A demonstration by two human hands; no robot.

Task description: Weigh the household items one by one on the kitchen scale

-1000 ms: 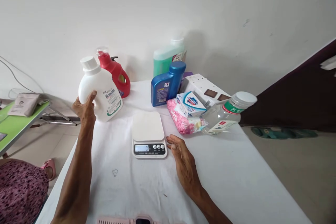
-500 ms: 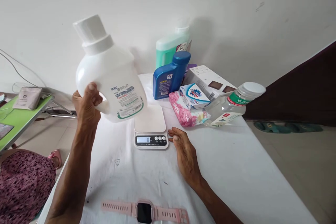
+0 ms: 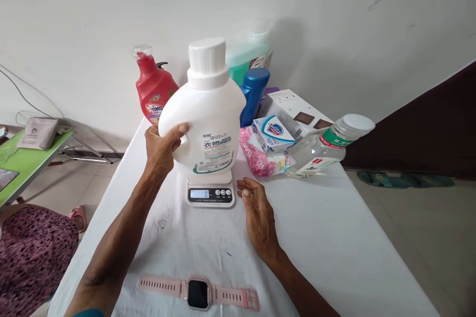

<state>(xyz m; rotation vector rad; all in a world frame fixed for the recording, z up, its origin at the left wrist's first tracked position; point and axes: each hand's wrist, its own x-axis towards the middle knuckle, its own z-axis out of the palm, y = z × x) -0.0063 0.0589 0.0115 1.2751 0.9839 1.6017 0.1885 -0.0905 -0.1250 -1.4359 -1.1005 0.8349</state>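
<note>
My left hand (image 3: pixel 163 146) grips the handle of a big white laundry disinfectant bottle (image 3: pixel 208 109), its cap on and its body upright. The bottle is over the plate of a small white kitchen scale (image 3: pixel 210 195); whether its base touches the plate I cannot tell. The scale's display reads 0. Just right of the scale my right hand (image 3: pixel 258 213) rests on the cloth, fingers loosely bent and slightly apart, holding nothing. Nearer to me lies a pink smartwatch (image 3: pixel 198 293).
Behind stand a red OMO bottle (image 3: pixel 152 89), a blue bottle (image 3: pixel 255 94) and a green jug (image 3: pixel 241 57). Right of them are a soap box (image 3: pixel 273 133), a pink packet (image 3: pixel 256 156), a white carton (image 3: pixel 293 109) and a leaning clear bottle (image 3: pixel 320 151). A person's patterned clothing (image 3: pixel 35 257) shows at left.
My left hand has brought the white bottle rightward and upright over the scale, uncovering the red bottle behind. My right hand has stayed beside the scale.
</note>
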